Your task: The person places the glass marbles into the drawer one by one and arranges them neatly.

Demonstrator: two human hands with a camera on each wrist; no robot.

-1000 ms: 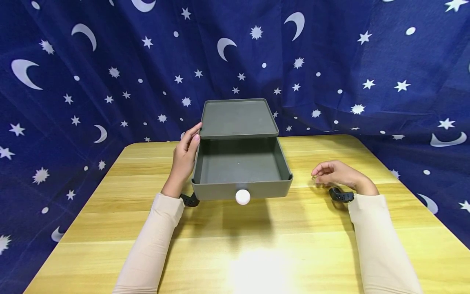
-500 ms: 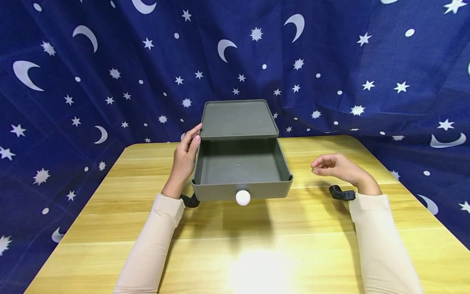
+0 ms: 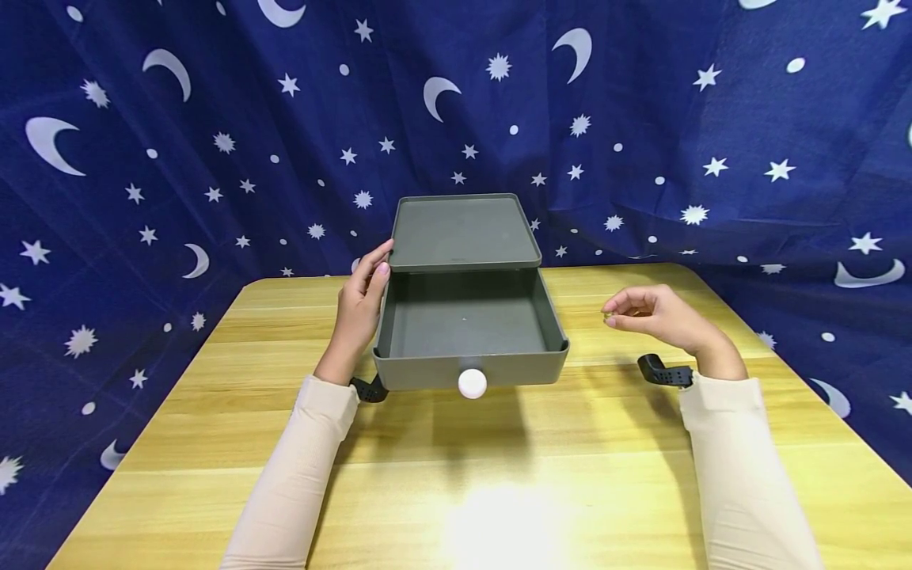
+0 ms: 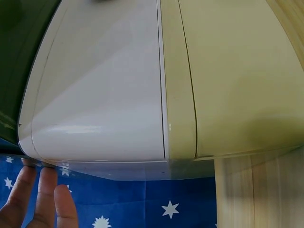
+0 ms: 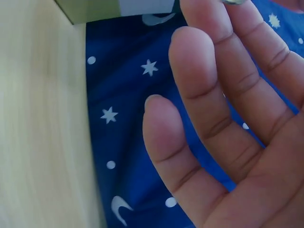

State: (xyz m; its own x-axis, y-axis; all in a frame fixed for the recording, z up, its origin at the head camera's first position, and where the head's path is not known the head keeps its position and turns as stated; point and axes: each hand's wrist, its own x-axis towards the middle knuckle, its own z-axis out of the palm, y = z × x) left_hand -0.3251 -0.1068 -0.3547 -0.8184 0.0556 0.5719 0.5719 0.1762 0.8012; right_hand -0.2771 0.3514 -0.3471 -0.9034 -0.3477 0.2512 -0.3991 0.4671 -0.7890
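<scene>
A drawer cabinet stands on the table, its dark grey-green top drawer (image 3: 466, 370) pulled out toward me and holding nothing visible. A round white knob (image 3: 472, 384) sits on the drawer's front. My left hand (image 3: 361, 299) rests against the cabinet's left side, fingers fairly straight, thumb near the lid (image 3: 463, 229). The left wrist view shows the cabinet's white tier (image 4: 99, 85) and yellow tier (image 4: 237, 80) below. Off to the right, my right hand (image 3: 659, 315) pinches a small round gold-coloured metal piece (image 5: 234, 1) between thumb and fingertips, above the table.
A light wood table (image 3: 285, 443) carries the cabinet. Behind and around it hangs a dark blue curtain (image 3: 299, 127) with white moons and stars. Each wrist wears a black camera mount, the right one (image 3: 663, 370) hanging low over the table.
My right hand has lifted away from the tabletop with the small gold piece pinched in its fingertips. The left hand and the pulled-out drawer have stayed where they were.
</scene>
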